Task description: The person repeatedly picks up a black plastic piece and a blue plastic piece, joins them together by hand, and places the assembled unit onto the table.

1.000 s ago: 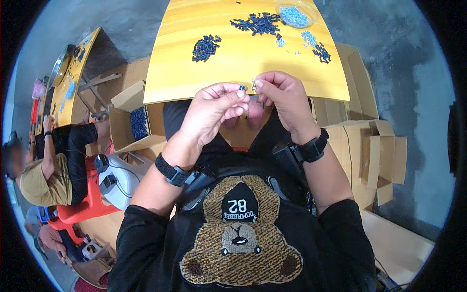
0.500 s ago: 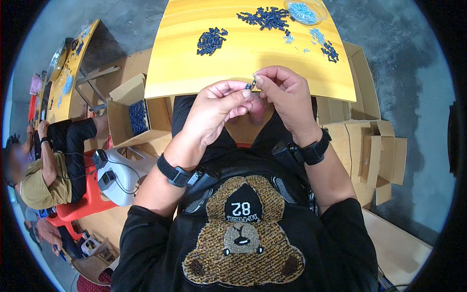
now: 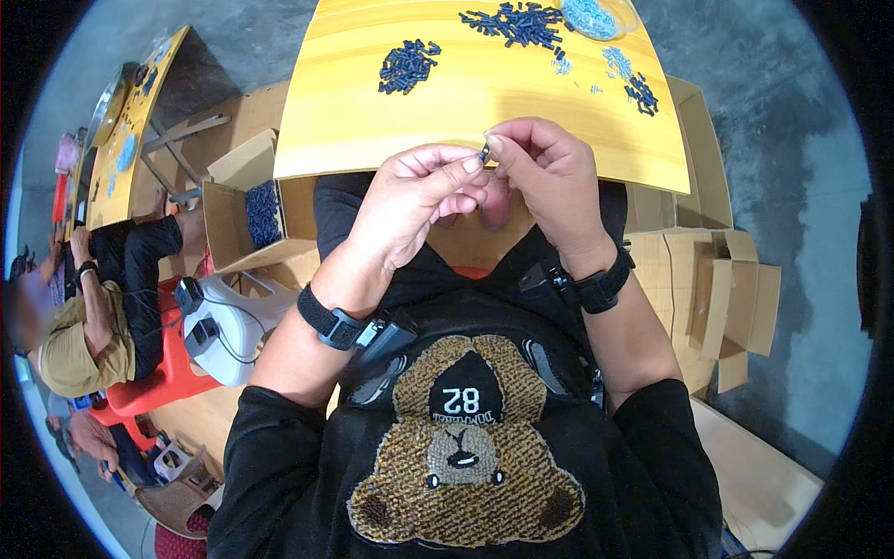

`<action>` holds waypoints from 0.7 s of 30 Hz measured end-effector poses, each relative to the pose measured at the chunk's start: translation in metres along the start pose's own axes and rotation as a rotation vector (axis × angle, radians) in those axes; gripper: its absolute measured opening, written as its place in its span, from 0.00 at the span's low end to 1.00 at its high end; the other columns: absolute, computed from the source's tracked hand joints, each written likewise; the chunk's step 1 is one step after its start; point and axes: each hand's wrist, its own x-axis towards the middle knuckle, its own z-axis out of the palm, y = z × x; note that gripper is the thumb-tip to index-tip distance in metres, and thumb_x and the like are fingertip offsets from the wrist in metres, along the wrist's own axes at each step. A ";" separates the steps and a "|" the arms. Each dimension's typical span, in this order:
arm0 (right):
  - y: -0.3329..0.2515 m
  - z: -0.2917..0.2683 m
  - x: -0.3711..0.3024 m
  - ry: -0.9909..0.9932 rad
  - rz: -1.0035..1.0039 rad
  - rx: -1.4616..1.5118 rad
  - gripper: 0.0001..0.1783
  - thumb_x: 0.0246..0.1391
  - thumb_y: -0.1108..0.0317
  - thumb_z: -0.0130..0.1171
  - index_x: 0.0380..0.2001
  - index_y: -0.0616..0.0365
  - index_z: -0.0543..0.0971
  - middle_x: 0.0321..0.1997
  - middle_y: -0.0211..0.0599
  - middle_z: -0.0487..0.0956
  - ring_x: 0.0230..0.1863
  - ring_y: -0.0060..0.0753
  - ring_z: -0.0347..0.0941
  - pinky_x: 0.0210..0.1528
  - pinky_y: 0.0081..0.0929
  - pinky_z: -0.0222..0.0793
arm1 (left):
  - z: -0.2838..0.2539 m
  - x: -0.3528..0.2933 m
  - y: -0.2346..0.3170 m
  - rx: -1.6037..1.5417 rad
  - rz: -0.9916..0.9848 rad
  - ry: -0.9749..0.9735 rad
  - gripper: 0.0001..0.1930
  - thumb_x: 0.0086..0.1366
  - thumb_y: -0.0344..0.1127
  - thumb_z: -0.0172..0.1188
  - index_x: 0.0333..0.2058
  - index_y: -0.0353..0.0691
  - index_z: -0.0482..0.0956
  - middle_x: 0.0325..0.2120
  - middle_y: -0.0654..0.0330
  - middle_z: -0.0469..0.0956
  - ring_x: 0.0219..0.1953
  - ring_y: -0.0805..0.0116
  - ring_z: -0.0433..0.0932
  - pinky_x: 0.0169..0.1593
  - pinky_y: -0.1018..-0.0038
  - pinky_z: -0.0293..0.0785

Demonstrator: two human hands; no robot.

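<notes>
Just off the near edge of the yellow table, my two hands meet at the fingertips. My left hand pinches a small dark part between thumb and forefinger. The thumb and forefinger of my right hand close on the upper end of the same part. What exactly the part is remains too small to make out. On the table beyond lie a pile of small dark pieces and a wider pile of similar pieces. A clear round dish holds tiny light-blue pieces.
Small pale bits and more dark pieces lie at the table's right. An open carton with dark pieces stands at left, near a white stool. Cartons stand at right. A co-worker sits at far left.
My fingertips have drawn closer together around the small dark part. The view has shifted slightly; the piles on the table lie as before.
</notes>
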 end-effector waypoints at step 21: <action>-0.006 0.012 -0.007 0.014 -0.126 -0.112 0.04 0.48 0.73 0.60 0.27 0.63 0.78 0.22 0.29 0.76 0.22 0.15 0.71 0.23 0.13 0.67 | -0.001 -0.013 -0.001 -0.065 0.045 -0.002 0.07 0.60 0.31 0.57 0.36 0.37 0.77 0.28 0.60 0.79 0.29 0.74 0.78 0.31 0.83 0.75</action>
